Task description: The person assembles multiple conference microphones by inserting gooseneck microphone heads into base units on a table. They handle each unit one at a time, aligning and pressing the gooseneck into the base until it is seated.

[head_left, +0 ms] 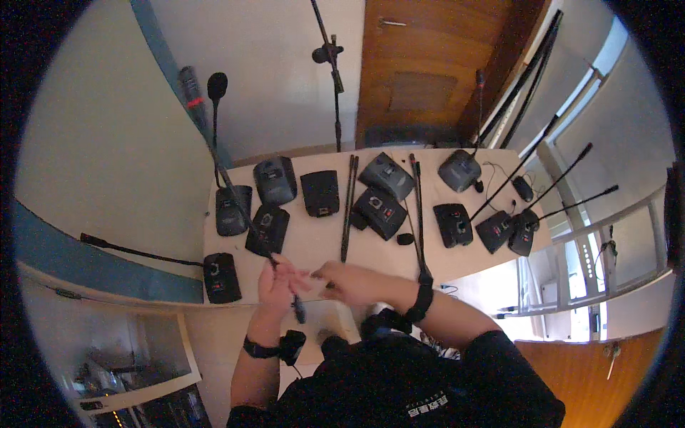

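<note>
In the head view, the left hand (280, 284), toward half past seven from the centre, has its fingers clamped on a long, thin gooseneck microphone (226, 175). The shaft crosses between fingers and palm, its short grey end (299, 311) jutting out below the hand. Its long axis runs straight from five o'clock to eleven, the red-ringed head (192, 94) pointing to eleven, passing over a black base (269, 227) on the table (307, 239). At six o'clock, the right hand (341, 281) curls beside the left; whether its fingers grip anything, I cannot tell.
</note>
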Demonstrator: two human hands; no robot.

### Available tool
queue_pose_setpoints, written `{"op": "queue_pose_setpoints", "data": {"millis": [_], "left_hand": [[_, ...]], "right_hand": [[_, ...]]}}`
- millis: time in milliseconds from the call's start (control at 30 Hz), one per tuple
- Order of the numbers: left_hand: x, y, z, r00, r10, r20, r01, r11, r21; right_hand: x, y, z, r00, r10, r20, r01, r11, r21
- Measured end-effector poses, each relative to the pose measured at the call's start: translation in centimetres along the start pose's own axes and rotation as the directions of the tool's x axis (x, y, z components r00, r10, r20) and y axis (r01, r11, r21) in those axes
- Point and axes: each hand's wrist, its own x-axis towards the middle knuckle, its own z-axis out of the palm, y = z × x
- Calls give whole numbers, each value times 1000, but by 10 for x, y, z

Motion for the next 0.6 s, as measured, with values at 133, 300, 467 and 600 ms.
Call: {"op": "queue_pose_setpoints", "data": {"millis": [133, 300, 467, 600], "left_hand": [[-25, -6, -48, 950, 30, -311, -18, 999, 41], [-62, -26, -74, 901, 183, -394, 23, 886, 463], [-93, -27, -48, 780, 222, -584, -54, 955, 291], [-116, -12, -21, 706, 324, -630, 21, 880, 475]], "right_hand": [[22, 77, -79, 894, 407, -190, -408, 912, 33], [51, 176, -169, 748, 459, -479, -577, 807, -129], [83, 229, -178, 697, 644, -316, -714, 586, -382], [95, 239, -168, 609, 728, -313, -768, 444, -462]]}}
